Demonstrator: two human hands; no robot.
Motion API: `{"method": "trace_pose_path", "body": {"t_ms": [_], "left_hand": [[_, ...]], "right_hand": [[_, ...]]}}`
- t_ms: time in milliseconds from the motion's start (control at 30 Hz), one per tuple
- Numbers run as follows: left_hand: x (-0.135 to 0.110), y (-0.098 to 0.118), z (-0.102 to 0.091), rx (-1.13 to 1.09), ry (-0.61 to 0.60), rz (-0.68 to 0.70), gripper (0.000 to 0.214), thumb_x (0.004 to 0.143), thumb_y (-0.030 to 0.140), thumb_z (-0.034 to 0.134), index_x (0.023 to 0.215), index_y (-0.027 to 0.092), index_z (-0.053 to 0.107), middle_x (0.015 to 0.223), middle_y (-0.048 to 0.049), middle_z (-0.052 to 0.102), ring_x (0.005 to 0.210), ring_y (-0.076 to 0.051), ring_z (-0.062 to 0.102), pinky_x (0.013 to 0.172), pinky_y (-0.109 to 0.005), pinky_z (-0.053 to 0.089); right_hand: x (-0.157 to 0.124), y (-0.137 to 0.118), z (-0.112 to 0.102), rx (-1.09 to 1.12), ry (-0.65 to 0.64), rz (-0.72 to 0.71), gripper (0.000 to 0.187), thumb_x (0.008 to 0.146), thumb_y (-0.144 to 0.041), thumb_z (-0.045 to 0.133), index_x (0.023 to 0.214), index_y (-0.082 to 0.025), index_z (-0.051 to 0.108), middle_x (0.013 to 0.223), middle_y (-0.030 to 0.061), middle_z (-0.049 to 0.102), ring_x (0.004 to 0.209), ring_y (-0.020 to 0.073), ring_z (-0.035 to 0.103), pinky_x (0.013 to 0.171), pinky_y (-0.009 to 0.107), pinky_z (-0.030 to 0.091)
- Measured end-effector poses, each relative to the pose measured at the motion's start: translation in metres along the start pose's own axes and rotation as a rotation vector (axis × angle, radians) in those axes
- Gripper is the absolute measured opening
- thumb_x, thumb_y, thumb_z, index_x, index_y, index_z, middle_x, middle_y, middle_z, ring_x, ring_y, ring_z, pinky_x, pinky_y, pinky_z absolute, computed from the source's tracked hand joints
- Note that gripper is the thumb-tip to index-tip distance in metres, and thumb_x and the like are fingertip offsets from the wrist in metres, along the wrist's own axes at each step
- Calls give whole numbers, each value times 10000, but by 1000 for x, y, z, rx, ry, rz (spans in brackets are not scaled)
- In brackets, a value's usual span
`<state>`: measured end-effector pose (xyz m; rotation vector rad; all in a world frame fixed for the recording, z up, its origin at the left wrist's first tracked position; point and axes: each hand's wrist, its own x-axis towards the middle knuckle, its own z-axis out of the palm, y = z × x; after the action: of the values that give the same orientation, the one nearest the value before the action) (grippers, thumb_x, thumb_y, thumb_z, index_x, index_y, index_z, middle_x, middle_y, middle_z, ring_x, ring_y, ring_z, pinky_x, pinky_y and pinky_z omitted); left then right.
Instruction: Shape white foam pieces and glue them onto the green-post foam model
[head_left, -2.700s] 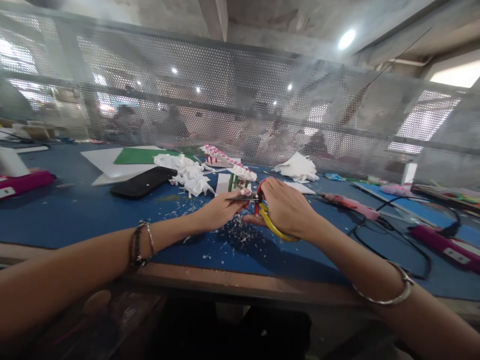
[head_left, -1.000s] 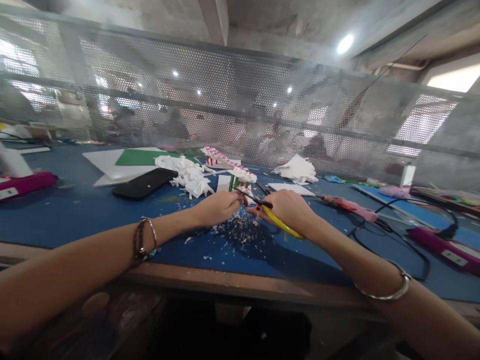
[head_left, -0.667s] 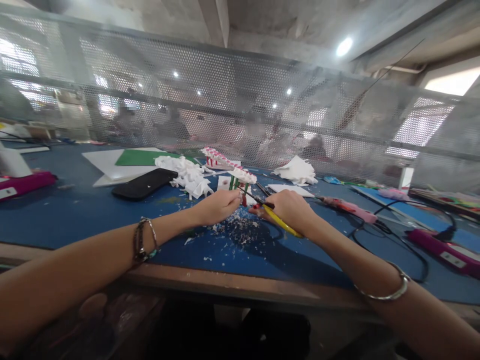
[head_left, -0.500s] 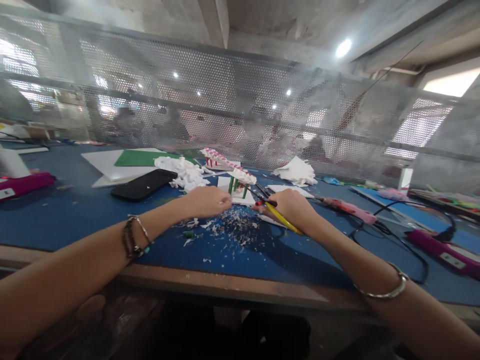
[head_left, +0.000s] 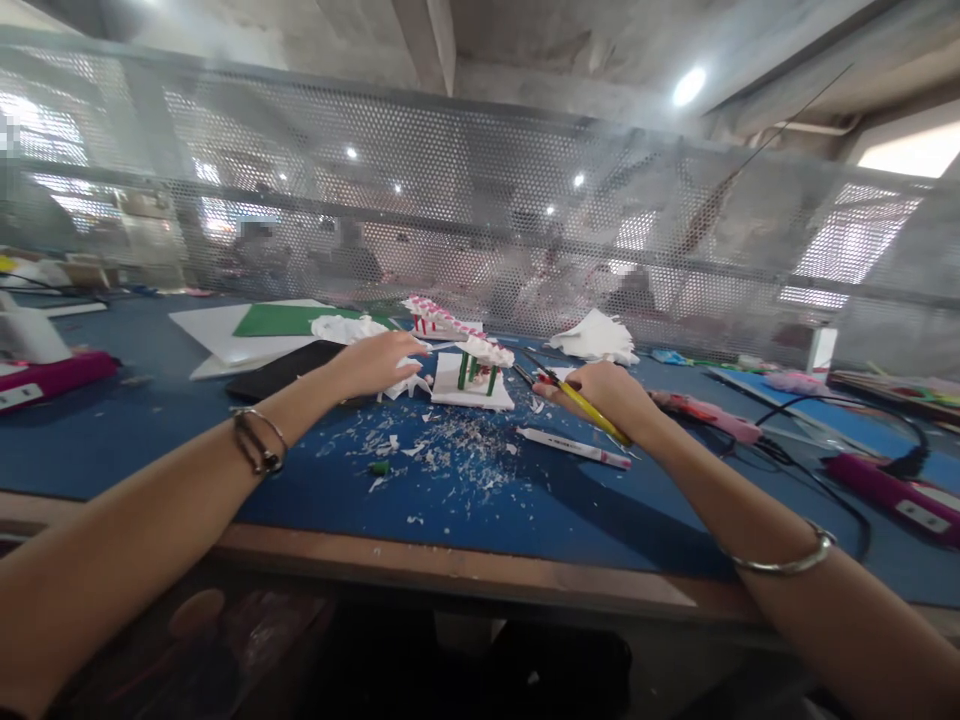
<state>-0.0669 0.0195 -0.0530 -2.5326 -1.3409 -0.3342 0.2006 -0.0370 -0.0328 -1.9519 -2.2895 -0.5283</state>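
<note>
My left hand (head_left: 381,362) is over a heap of crumpled white scraps (head_left: 349,328), its fingers stretched and apart; whether they touch the scraps cannot be told. My right hand (head_left: 611,393) is closed around a yellow-handled tool (head_left: 592,410), whose dark slim tip points toward the model; its exact kind is unclear. Between my hands stands a small model on green posts (head_left: 491,382), with a white, pink-marked roof (head_left: 487,352) and a white base (head_left: 450,393). A white marker (head_left: 574,447) with a pink end lies below my right hand.
Shavings (head_left: 480,465) cover the blue table (head_left: 315,500) in front of the model. A black phone (head_left: 274,370) and a green sheet (head_left: 277,319) are at left. A pink corded tool (head_left: 709,416), purple power strip (head_left: 892,495) and white crumpled pile (head_left: 594,338) are at right.
My left hand has moved left and away from the model to the white scraps, its fingers now stretched. My right hand has shifted slightly right with the yellow-handled tool, leaving the marker in plain view.
</note>
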Motion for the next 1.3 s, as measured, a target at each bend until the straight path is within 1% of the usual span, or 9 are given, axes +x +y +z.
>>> {"method": "trace_pose_path", "body": {"t_ms": [133, 300, 433, 533, 700, 833, 1000, 1100, 1300], "left_hand": [[9, 12, 21, -11, -102, 75, 383, 812, 290, 313, 1040, 118, 568, 1096, -123, 566, 970, -221, 526, 814, -303, 377], [11, 14, 31, -28, -61, -38, 392, 814, 266, 265, 947, 126, 606, 1034, -112, 601, 948, -215, 544, 791, -290, 391], [14, 10, 31, -52, -33, -163, 374, 782, 329, 307, 892, 128, 602, 954, -124, 631, 901, -251, 570, 727, -314, 415], [20, 7, 30, -64, -17, -219, 298, 709, 314, 400, 857, 138, 590, 882, -117, 649, 832, -274, 590, 663, -323, 424], [22, 1, 21, -115, 28, -182, 260, 666, 224, 425, 857, 138, 579, 872, -100, 643, 855, -243, 583, 708, -297, 418], [17, -3, 5, -208, 63, -157, 304, 734, 308, 393, 881, 131, 592, 861, -82, 647, 815, -189, 593, 713, -262, 435], [10, 1, -10, -614, 128, -130, 313, 713, 341, 466, 890, 122, 601, 992, -103, 626, 902, -192, 587, 759, -262, 457], [6, 11, -13, -852, 72, -96, 333, 731, 333, 488, 993, 140, 557, 1038, -99, 613, 912, -176, 587, 747, -259, 473], [0, 34, -17, -1082, 23, 50, 328, 820, 208, 374, 1128, 116, 440, 1053, -120, 596, 884, -130, 588, 777, -262, 468]], "right_hand": [[2, 6, 1, -12, -27, 25, 594, 747, -596, 250, 551, -151, 591, 503, 100, 552, 492, 176, 514, 450, 250, 284], [4, 13, 4, -18, -35, 76, 532, 768, -520, 274, 644, -140, 625, 617, 123, 604, 567, 189, 549, 462, 248, 289], [7, 17, 16, -32, -46, 70, 403, 754, -396, 364, 728, -109, 645, 740, 153, 635, 664, 214, 568, 492, 256, 297], [10, 17, 26, -24, -70, 41, 356, 726, -381, 423, 704, -108, 652, 717, 143, 641, 661, 210, 564, 499, 258, 300], [8, 15, 22, 8, -35, 22, 315, 728, -357, 426, 725, -134, 648, 739, 111, 644, 681, 196, 556, 516, 254, 303], [4, 9, 12, 39, 14, -3, 329, 742, -373, 387, 742, -164, 641, 773, 95, 641, 695, 197, 549, 519, 258, 300], [2, 4, 10, 70, 35, -40, 329, 742, -367, 373, 705, -174, 638, 751, 79, 640, 675, 184, 543, 512, 253, 299], [3, 6, 7, 87, 53, -28, 326, 741, -363, 371, 714, -175, 636, 743, 70, 643, 655, 172, 541, 513, 251, 305], [3, 46, -9, 98, 131, 95, 321, 731, -362, 374, 725, -176, 636, 746, 60, 652, 642, 166, 550, 541, 248, 336]]}}
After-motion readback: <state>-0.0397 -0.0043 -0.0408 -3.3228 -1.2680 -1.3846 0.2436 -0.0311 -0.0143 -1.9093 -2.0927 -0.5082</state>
